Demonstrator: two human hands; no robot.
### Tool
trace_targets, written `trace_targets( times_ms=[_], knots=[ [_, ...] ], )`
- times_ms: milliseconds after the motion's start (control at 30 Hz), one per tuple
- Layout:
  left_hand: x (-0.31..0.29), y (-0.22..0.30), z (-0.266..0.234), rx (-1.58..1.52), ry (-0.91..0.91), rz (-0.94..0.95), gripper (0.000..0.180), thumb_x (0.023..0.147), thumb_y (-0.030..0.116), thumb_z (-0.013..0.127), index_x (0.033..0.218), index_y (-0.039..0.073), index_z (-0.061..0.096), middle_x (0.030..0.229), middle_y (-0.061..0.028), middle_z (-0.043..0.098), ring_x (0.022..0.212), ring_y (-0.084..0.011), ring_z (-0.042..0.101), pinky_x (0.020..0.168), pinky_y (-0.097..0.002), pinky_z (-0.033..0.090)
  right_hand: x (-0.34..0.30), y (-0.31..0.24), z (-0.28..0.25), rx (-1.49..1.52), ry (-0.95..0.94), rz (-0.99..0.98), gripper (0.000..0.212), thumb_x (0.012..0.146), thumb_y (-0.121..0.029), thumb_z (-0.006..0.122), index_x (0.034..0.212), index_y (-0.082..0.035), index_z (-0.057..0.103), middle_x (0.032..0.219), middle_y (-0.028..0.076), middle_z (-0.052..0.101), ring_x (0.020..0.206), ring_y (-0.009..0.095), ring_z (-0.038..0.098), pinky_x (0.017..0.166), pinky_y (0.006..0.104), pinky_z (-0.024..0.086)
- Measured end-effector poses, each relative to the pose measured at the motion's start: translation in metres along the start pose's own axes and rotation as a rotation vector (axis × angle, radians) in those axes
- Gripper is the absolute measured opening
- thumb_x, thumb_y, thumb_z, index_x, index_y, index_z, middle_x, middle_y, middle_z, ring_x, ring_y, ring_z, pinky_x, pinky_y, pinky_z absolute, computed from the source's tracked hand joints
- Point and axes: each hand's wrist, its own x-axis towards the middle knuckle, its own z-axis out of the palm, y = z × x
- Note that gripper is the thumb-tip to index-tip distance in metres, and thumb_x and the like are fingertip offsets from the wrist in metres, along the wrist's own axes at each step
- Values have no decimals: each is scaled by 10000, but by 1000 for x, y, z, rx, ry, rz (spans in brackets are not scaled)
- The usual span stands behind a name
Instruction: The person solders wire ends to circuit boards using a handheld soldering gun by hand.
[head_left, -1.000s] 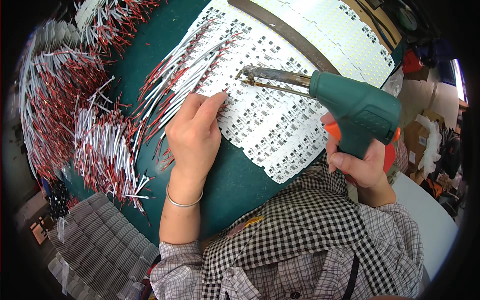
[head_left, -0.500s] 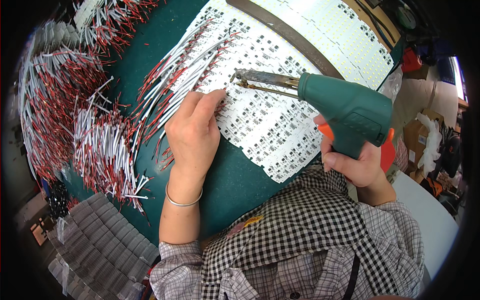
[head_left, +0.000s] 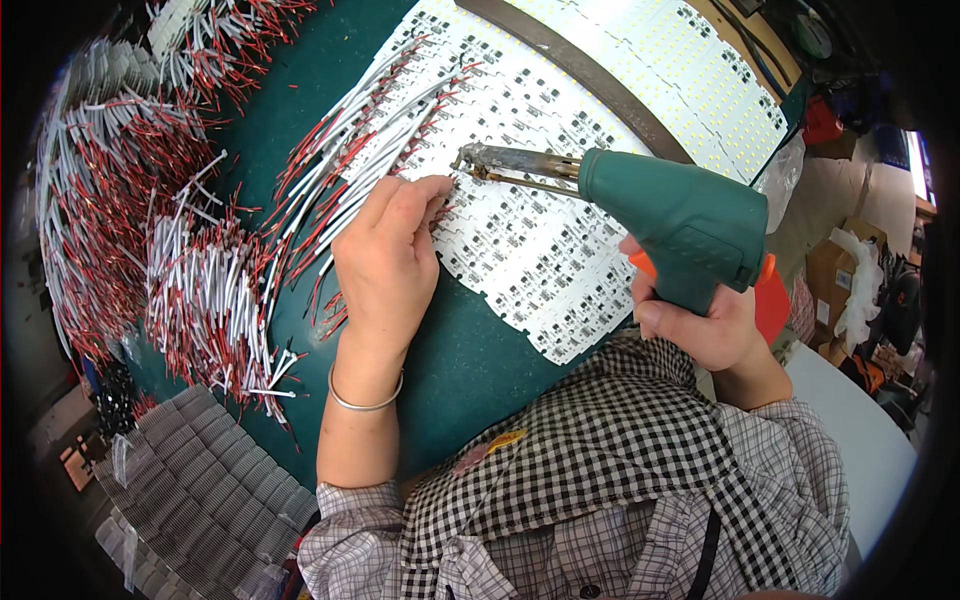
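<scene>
Pointing to the person's left and slightly away from the body, the green soldering gun [head_left: 680, 212] lies above the white circuit-board sheet [head_left: 545, 265]. Long axis runs nearly crosswise, rear end nearer the person; handle drops toward the person. Blackened tip [head_left: 463, 160] sits just beside the left hand's fingertips; contact with the sheet cannot be told.

Right hand [head_left: 705, 325]: grip wrapped round the handle, thumb across its near side, orange trigger [head_left: 642, 263] by the forefinger. Forearm angles in from the lower right.

Left hand [head_left: 385, 250]: back up, wrist low, fingers curled over the sheet's left part, index reaching toward the tip. Grip hidden underneath; cannot tell whether it pinches a wire. Metal bangle [head_left: 365, 405] on the wrist.

Red and white wires [head_left: 350, 150] fan over the sheet's left edge onto the green table [head_left: 450, 370].
</scene>
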Motion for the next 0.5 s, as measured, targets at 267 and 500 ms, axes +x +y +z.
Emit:
trace_targets(
  times_ms=[267, 500],
  knots=[
    [0, -1, 1, 1, 0, -2, 212, 744, -77, 643, 903, 63, 654, 724, -86, 575, 603, -248, 597, 551, -321, 482, 2, 5, 2, -44, 3, -9, 306, 760, 88, 648, 1041, 9, 556, 859, 38, 619, 768, 103, 592, 701, 255, 503],
    [0, 2, -1, -8, -16, -20, 193, 792, -104, 613, 926, 24, 668, 697, -96, 559, 603, -197, 559, 578, -277, 458, 3, 7, 2, -89, -10, 4, 283, 745, 106, 655, 981, -3, 544, 848, 33, 615, 771, 99, 597, 692, 254, 509]
  ],
)
